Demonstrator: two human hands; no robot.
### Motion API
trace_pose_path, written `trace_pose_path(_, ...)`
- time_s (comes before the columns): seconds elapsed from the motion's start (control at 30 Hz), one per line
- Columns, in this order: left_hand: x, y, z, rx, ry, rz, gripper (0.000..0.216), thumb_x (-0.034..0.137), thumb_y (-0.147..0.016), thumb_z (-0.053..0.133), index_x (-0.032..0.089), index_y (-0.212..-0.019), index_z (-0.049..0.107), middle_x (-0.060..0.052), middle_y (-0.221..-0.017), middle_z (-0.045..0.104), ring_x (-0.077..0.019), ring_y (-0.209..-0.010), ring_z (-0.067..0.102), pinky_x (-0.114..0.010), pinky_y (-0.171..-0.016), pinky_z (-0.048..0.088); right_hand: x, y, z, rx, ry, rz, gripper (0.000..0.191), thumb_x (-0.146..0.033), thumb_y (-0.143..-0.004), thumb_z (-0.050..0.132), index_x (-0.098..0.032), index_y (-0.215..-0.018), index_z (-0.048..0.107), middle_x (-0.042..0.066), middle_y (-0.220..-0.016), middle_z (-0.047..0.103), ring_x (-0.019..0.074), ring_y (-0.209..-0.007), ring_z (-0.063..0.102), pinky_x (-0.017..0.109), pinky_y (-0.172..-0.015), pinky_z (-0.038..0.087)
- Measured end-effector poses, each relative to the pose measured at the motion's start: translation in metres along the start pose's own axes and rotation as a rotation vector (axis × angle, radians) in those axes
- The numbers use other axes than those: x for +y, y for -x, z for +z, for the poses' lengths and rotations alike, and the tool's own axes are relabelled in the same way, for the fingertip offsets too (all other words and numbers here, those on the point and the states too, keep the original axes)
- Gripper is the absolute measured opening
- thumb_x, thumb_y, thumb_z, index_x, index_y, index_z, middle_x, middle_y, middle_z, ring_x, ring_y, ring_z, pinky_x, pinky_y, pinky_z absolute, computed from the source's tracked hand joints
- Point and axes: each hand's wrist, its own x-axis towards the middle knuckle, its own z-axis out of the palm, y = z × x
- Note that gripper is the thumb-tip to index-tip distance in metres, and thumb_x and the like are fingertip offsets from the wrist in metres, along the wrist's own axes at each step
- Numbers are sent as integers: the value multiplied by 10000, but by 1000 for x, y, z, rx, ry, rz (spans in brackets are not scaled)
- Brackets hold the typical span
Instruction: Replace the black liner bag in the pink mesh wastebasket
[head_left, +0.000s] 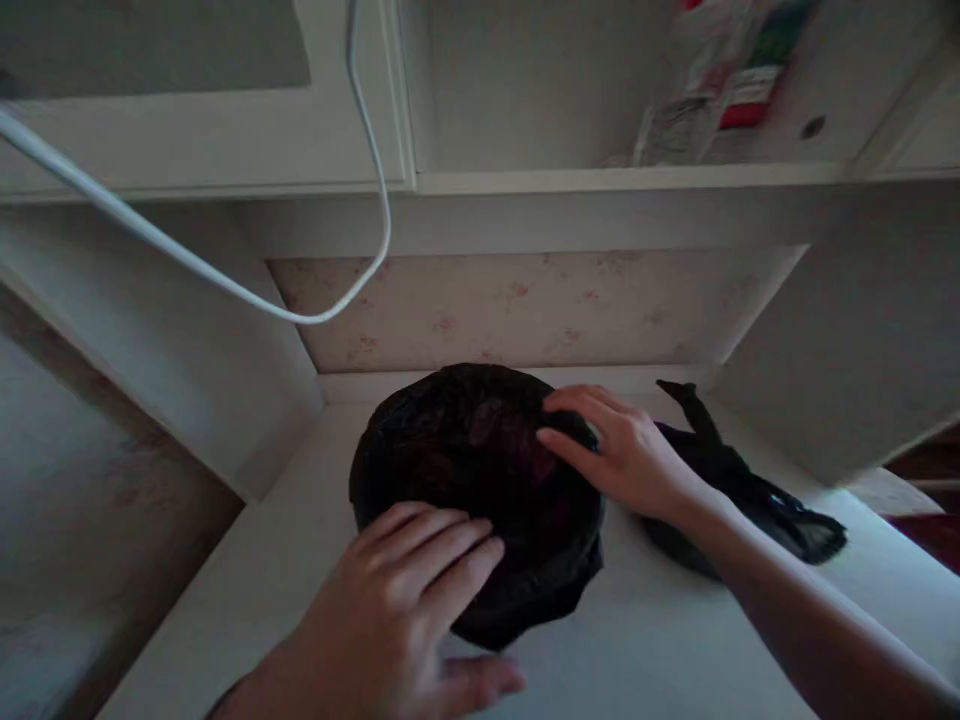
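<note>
A round bundle wrapped in a black plastic bag (465, 450) sits on a white desk surface (660, 640) in a recessed nook. My left hand (405, 610) lies flat on the bundle's near side, fingers stretched out and thumb on the desk. My right hand (615, 450) rests on the bundle's far right side, fingers extended over its top. Neither hand grips anything. A second piece of black plastic, twisted and flat (742, 490), lies on the desk to the right, partly hidden behind my right forearm.
A white cable (225, 280) hangs in a loop from above at the upper left. White cabinet walls close in the nook on both sides. An upper shelf (615, 180) holds a crumpled packet with red and green print (712, 90). Patterned wallpaper covers the back wall.
</note>
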Motion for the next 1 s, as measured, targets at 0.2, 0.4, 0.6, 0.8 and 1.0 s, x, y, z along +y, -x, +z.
trace_pose_path(0.2,15,-11,42,-51,-8,-150,522,551,-964,702,156,-1303,671,-66,-1142,823,-268,-934,799,-409,-779,623,31,-70,31,-437,279,269,765,-545,-1029,518,-150,-1653,319,230,-1525,593,386,-1336,636,493,-1085,502)
trace_pose_path(0.4,11,-10,41,-423,-70,-232,191,343,-881,829,216,-823,699,8,-684,750,-269,-611,755,-340,-546,548,46,-86,50,-596,355,344,595,-448,-1093,341,-29,-1250,733,316,-1254,735,448,-1221,701,530,-1012,522)
trace_pose_path(0.6,5,-14,32,-551,-27,-265,124,282,-892,811,216,-853,714,-15,-776,790,-302,-724,786,-384,-638,590,34,-77,36,-547,323,301,583,-447,-1104,344,-39,-1408,629,282,-1353,702,411,-1284,670,522,-1083,494)
trace_pose_path(0.8,5,-15,33,-597,-19,-242,100,261,-875,831,201,-875,751,-28,-804,812,-283,-724,795,-349,-635,584,-24,-29,-6,-586,-87,-288,707,-592,-1007,591,-171,-1568,503,154,-1593,552,290,-1492,497,414,-1241,371)
trace_pose_path(1.0,1,-5,38,-497,-50,-191,138,297,-861,849,216,-840,740,-10,-751,793,-289,-658,771,-361,-556,543,-54,-10,-12,-1174,36,-363,651,-646,-744,839,-154,-1166,783,142,-990,827,351,-911,793,398,-761,574)
